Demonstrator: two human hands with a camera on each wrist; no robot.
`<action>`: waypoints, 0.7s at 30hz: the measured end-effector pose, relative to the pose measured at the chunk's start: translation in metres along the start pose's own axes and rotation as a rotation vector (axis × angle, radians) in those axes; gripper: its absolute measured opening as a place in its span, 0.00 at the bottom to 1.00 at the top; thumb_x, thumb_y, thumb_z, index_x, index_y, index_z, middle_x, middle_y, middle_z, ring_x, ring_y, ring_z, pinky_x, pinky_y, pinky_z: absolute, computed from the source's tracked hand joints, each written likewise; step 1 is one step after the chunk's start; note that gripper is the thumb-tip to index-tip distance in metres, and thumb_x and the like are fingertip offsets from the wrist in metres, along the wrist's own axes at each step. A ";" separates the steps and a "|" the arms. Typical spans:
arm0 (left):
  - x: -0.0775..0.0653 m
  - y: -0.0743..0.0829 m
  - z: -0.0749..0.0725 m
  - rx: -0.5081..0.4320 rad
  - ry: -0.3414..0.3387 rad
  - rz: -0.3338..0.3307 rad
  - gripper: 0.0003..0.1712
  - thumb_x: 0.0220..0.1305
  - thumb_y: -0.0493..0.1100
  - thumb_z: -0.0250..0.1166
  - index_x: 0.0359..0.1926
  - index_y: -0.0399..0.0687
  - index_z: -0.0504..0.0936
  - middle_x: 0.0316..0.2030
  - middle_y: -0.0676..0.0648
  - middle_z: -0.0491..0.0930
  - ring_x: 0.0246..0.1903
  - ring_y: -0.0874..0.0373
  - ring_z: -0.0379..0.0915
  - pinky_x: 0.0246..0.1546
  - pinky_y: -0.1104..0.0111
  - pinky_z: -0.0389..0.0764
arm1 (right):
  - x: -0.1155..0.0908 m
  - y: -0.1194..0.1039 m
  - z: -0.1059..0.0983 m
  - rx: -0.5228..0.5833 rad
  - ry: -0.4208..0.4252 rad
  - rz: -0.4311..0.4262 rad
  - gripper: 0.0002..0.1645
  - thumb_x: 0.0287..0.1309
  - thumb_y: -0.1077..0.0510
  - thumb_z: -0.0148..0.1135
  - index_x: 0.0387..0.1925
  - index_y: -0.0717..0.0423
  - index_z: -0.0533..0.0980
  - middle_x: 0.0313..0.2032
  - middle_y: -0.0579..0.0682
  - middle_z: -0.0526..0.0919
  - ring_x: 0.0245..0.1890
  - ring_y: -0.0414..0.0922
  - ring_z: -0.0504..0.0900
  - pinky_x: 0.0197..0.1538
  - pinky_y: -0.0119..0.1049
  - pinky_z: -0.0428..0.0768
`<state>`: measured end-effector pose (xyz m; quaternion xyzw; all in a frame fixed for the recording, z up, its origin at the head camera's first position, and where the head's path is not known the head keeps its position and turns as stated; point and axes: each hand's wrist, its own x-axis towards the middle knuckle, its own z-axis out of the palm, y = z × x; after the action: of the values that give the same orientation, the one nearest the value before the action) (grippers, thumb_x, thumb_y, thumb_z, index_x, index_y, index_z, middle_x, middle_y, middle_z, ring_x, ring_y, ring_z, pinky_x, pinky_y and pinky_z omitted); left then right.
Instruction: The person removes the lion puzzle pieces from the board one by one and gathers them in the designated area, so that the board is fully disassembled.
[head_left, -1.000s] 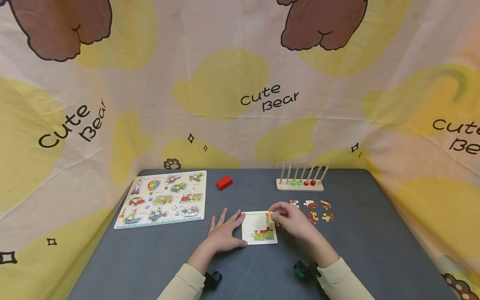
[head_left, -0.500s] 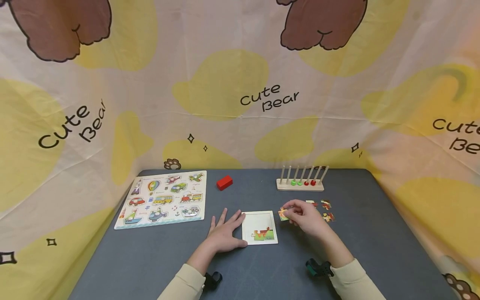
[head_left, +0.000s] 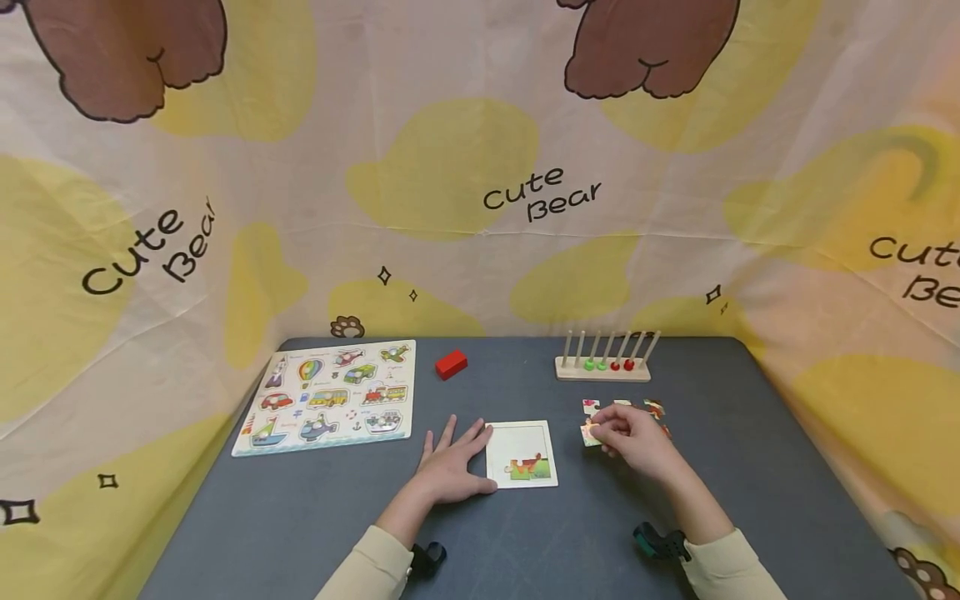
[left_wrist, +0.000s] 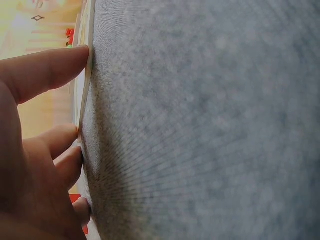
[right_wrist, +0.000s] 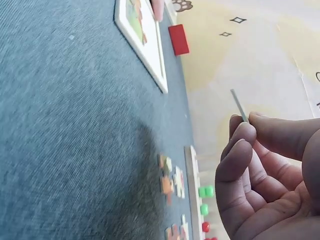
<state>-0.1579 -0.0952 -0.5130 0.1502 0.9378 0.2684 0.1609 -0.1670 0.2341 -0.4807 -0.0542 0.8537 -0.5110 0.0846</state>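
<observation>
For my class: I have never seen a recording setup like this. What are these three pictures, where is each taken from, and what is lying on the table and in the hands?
No machine here: a person works with two bare hands. The wide picture comes from a camera on the head, looking down at a grey table. The other two come from cameras strapped to each wrist, so they show fingers very close and sideways.

The left hand lies flat, fingers against the edge of a small white puzzle tray that already has a few pieces fitted at the bottom. The right hand pinches one puzzle piece in its grip, beside the loose pieces to the right of the tray; the right wrist view shows that piece edge-on.

Further back lie a vehicle puzzle board, a red block and a wooden peg rack with green and red beads.
</observation>
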 end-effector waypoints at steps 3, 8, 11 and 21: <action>0.000 0.001 0.000 0.001 0.000 0.000 0.51 0.55 0.60 0.71 0.78 0.60 0.61 0.79 0.55 0.54 0.80 0.41 0.30 0.73 0.34 0.29 | -0.002 0.004 -0.001 -0.022 0.011 0.018 0.13 0.65 0.58 0.66 0.45 0.65 0.78 0.31 0.58 0.85 0.28 0.46 0.81 0.32 0.38 0.81; -0.001 0.002 -0.001 -0.003 0.005 0.001 0.51 0.55 0.59 0.71 0.77 0.59 0.62 0.79 0.54 0.55 0.80 0.40 0.31 0.72 0.34 0.29 | -0.005 0.011 -0.001 -0.057 0.015 0.067 0.14 0.65 0.57 0.67 0.45 0.64 0.78 0.30 0.54 0.85 0.28 0.45 0.80 0.32 0.37 0.82; -0.001 0.002 -0.001 0.000 0.008 0.003 0.50 0.55 0.59 0.71 0.77 0.59 0.62 0.78 0.54 0.55 0.80 0.40 0.31 0.73 0.34 0.30 | -0.006 0.014 -0.001 -0.067 0.008 0.077 0.15 0.65 0.57 0.67 0.46 0.63 0.78 0.30 0.52 0.84 0.28 0.45 0.80 0.32 0.37 0.82; -0.002 0.003 -0.002 -0.015 -0.001 -0.002 0.50 0.55 0.59 0.71 0.77 0.58 0.62 0.79 0.54 0.55 0.80 0.40 0.31 0.73 0.34 0.29 | -0.009 0.025 0.002 -0.086 0.022 0.116 0.13 0.63 0.58 0.68 0.44 0.63 0.78 0.27 0.51 0.82 0.27 0.45 0.80 0.30 0.35 0.81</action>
<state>-0.1559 -0.0942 -0.5089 0.1480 0.9359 0.2751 0.1627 -0.1575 0.2462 -0.5031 -0.0026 0.8773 -0.4688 0.1024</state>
